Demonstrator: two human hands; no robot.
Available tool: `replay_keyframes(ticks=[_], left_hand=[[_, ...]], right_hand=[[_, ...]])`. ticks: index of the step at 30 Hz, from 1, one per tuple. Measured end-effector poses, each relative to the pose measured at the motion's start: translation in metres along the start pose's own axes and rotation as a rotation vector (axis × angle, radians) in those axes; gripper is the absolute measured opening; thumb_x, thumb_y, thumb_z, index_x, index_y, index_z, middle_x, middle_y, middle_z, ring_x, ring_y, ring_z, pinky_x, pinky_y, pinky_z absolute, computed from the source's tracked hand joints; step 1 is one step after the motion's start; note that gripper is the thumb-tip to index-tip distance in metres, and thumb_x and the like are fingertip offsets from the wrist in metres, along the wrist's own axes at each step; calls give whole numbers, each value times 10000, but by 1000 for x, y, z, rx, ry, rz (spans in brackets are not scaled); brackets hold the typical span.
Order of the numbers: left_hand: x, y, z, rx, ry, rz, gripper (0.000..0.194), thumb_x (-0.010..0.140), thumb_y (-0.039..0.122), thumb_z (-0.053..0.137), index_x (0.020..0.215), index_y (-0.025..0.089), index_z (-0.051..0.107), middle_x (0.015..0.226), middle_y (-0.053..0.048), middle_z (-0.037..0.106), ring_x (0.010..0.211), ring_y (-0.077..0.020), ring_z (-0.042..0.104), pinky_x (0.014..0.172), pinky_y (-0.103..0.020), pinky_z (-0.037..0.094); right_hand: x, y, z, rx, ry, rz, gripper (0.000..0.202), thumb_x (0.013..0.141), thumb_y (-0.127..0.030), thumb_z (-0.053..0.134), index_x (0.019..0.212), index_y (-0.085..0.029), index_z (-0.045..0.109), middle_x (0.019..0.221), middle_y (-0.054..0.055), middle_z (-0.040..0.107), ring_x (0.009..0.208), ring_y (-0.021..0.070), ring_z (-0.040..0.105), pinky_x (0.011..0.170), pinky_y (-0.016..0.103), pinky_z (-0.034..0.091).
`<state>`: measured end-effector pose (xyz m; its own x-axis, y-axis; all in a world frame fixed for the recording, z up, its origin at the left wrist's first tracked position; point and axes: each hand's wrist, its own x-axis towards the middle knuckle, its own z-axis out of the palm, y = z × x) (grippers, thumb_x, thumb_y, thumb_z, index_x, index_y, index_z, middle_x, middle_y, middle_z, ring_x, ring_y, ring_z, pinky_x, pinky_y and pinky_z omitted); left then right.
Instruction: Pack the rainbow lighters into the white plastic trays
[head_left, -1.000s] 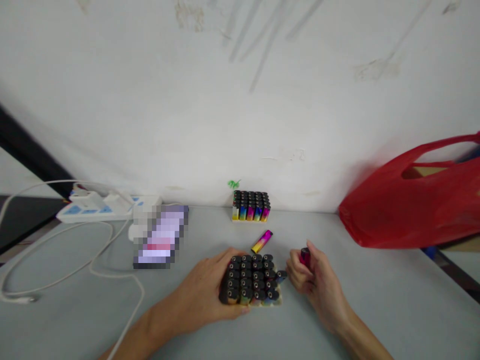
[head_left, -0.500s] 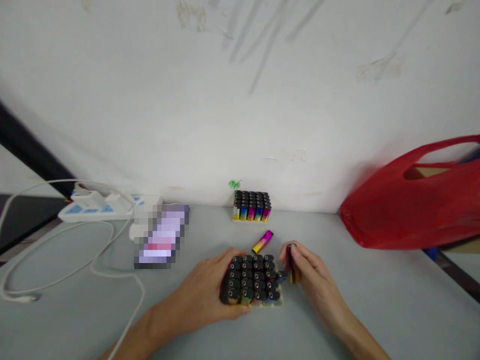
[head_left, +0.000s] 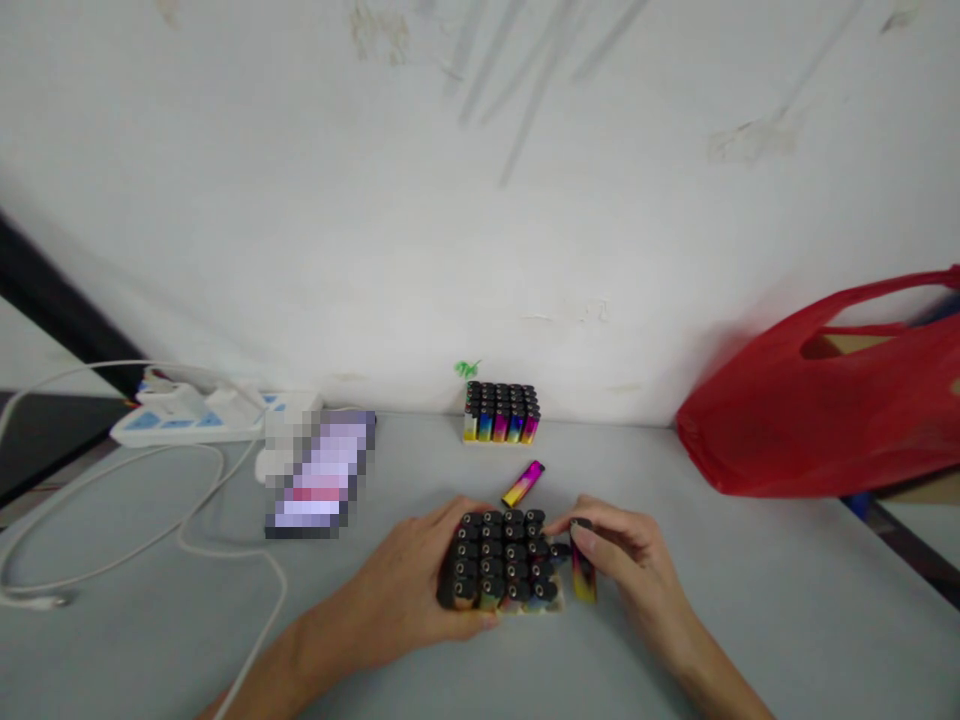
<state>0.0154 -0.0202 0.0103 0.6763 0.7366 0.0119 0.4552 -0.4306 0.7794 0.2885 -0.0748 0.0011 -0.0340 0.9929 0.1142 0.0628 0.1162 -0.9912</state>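
Observation:
My left hand (head_left: 409, 570) is wrapped round the left side of a tray of black-topped lighters (head_left: 502, 560), thumb at the near edge. The lighters stand upright in rows, and the right column has gaps. Between thumb and fingers, my right hand (head_left: 630, 555) grips a single pink-and-yellow lighter (head_left: 583, 565), just right of the tray, black top upward. Its index finger reaches toward the tray's far right corner. Beyond the tray, a loose pink-and-yellow lighter (head_left: 523, 484) lies on the grey table (head_left: 450, 470).
A second full tray of lighters (head_left: 501, 412) stands against the wall. To the left are a blurred-out phone (head_left: 322, 475), a white power strip (head_left: 187, 415) and a looping white cable (head_left: 217, 450). A red bag (head_left: 825, 410) sits at the right.
My right hand has brought its lighter slightly nearer to me, and its index finger now extends toward the tray. My left hand stays on the tray.

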Motion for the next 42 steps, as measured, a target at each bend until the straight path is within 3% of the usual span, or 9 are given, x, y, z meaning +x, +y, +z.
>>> replay_keyframes(ticks=[6,16,22,26,29,33,37,42], left_hand=[[0,1,0,-3,2,-5,753,751,252,961,1409,326,602,1376,-16,752,1256,-322,726,1052,-393,560],[-1,1,0,15,3,-5,736,770,258,949,1411,329,594,1382,-12,745,1277,-323,716,1054,-402,556],[-1,1,1,2,16,-1,732,761,246,948,1399,327,598,1349,-10,757,1233,-319,734,1011,-387,567],[-1,1,1,-8,11,6,715,766,250,957,1381,327,601,1337,-3,764,1224,-312,736,1010,-378,558],[-1,0,1,-6,13,11,737,760,263,974,1389,334,597,1349,11,759,1228,-302,734,1019,-374,552],[0,-1,1,-11,5,9,754,760,255,979,1403,336,595,1367,16,750,1257,-296,724,1046,-375,543],[-1,-2,2,-1,13,17,772,747,235,979,1408,337,596,1369,16,755,1257,-304,726,1049,-376,545],[0,-1,1,-18,14,15,763,749,232,976,1407,336,604,1369,14,759,1255,-304,729,1060,-375,550]], right_hand=[[-2,0,0,-17,-95,-75,353,995,-579,760,1003,-277,941,783,52,613,757,226,538,678,345,389],[-1,0,0,-115,-134,-126,217,1006,-457,787,1132,-343,922,831,29,552,762,213,534,673,346,377],[-2,-2,-1,-163,-148,-139,210,1008,-423,781,1139,-323,912,823,16,528,750,205,530,682,346,397],[-4,-5,0,-138,-141,-90,260,967,-358,808,1209,-264,817,818,-6,534,767,205,539,710,340,420],[-5,-7,1,-114,-140,-61,203,946,-303,807,1090,-246,676,810,-31,540,748,185,525,716,323,422],[-4,-8,2,-115,-133,-79,283,879,-215,818,936,-259,544,793,-53,514,731,166,498,690,296,403],[-3,-5,-2,-158,-165,-85,214,843,-169,807,906,-240,615,784,-43,535,717,163,494,677,296,388],[-1,-1,-7,-159,-165,-116,172,859,-219,856,805,-223,692,783,-19,573,722,169,516,655,308,385]])
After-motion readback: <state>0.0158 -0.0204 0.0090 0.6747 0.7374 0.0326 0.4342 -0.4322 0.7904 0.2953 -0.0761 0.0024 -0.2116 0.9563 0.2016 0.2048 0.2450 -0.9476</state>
